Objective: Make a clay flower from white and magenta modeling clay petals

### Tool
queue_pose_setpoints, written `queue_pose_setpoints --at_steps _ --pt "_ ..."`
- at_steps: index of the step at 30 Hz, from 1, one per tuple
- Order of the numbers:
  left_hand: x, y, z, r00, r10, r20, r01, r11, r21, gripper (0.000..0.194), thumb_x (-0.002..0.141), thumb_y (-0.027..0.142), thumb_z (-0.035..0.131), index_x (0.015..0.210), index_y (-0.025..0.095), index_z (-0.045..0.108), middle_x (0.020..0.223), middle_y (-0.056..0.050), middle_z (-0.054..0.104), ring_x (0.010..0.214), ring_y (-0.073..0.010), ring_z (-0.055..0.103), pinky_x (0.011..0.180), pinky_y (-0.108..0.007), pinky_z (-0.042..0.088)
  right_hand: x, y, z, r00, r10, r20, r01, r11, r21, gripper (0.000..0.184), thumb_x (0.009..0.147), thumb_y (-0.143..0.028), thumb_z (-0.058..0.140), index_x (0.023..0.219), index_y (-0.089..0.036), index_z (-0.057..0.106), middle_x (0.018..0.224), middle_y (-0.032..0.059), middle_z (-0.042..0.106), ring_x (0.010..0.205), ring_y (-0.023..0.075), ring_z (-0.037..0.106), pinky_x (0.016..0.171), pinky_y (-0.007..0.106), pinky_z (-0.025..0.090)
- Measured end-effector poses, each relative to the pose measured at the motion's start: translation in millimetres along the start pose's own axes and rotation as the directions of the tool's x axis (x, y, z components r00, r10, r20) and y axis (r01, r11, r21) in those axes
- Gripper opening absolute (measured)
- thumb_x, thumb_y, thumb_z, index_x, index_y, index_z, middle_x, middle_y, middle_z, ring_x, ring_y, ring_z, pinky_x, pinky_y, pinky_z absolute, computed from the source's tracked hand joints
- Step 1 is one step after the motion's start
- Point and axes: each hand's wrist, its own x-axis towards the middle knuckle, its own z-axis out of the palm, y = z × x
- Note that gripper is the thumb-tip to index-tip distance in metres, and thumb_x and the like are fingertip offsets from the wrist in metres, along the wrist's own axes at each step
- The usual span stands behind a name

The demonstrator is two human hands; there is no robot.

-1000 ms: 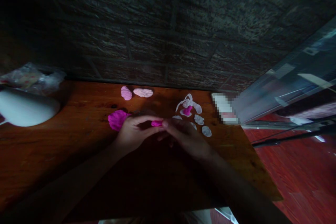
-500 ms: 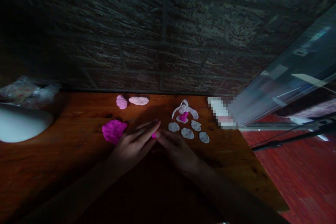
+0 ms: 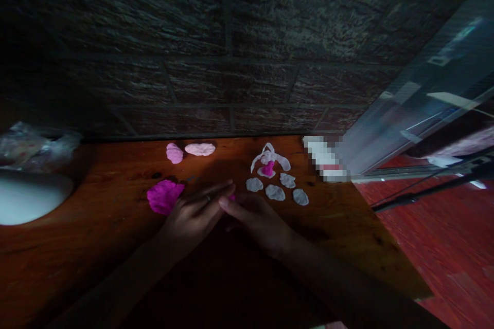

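Note:
My left hand (image 3: 195,214) and my right hand (image 3: 259,219) meet above the table, fingertips together. Pinched between them is a small piece of magenta clay (image 3: 232,197), mostly covered by my fingers. A larger crinkled lump of magenta clay (image 3: 165,197) lies just left of my left hand. Beyond my right hand sit several flat pale clay pieces (image 3: 275,193). Behind those is a pale clay shape (image 3: 283,162) with loops and a side lobe, bearing a magenta bit (image 3: 267,167) at its middle.
A light pink lump (image 3: 200,149) and a darker pink lump (image 3: 175,153) rest near the stone wall (image 3: 193,82). At left are a white rounded vessel (image 3: 33,196) and crumpled clear plastic (image 3: 40,149). A blurred-out white object (image 3: 324,158) lies by the glass panel at right.
My fingers have closed more tightly over the magenta piece, so less of it shows. My left fingers now lie straighter across it. The view has shifted slightly; the other pieces stay put.

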Motion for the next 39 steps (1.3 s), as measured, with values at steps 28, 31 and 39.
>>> queue_pose_setpoints --at_steps 28,31,39 --pt "-0.3 -0.3 -13.6 0.983 -0.083 0.163 0.118 0.968 -0.220 0.046 0.095 0.031 0.066 0.140 0.023 0.060 0.127 -0.007 0.073 0.104 -0.0201 0.076 0.092 -0.029 0.062 -0.2 -5.7 -13.3 0.988 0.025 0.149 -0.026 1.000 0.005 0.037 0.074 -0.055 0.080 0.084 -0.019 0.079 0.079 0.0007 0.075 0.071 0.0112 0.062 0.071 0.025 0.046" --pt "-1.3 1.4 -15.1 0.979 -0.120 0.167 0.156 0.961 -0.226 0.053 0.095 0.030 0.065 0.146 0.027 0.052 0.115 -0.004 0.078 0.093 -0.0174 0.078 0.084 -0.026 0.063 -1.4 -5.2 -8.9 0.990 -0.048 0.134 0.049 0.999 -0.003 0.034 0.079 -0.052 0.077 0.088 -0.020 0.080 0.078 -0.0003 0.074 0.071 0.0102 0.061 0.073 0.025 0.046" --pt "0.7 5.3 -14.7 0.971 -0.148 0.186 0.187 0.958 -0.217 0.045 0.099 0.026 0.057 0.144 0.024 0.055 0.118 -0.005 0.077 0.096 -0.0180 0.077 0.083 -0.023 0.062 -1.1 -1.9 -9.1 0.988 -0.039 0.149 0.031 0.998 0.060 0.033 0.079 -0.052 0.078 0.091 -0.021 0.079 0.087 0.0019 0.076 0.080 0.0135 0.064 0.075 0.027 0.046"
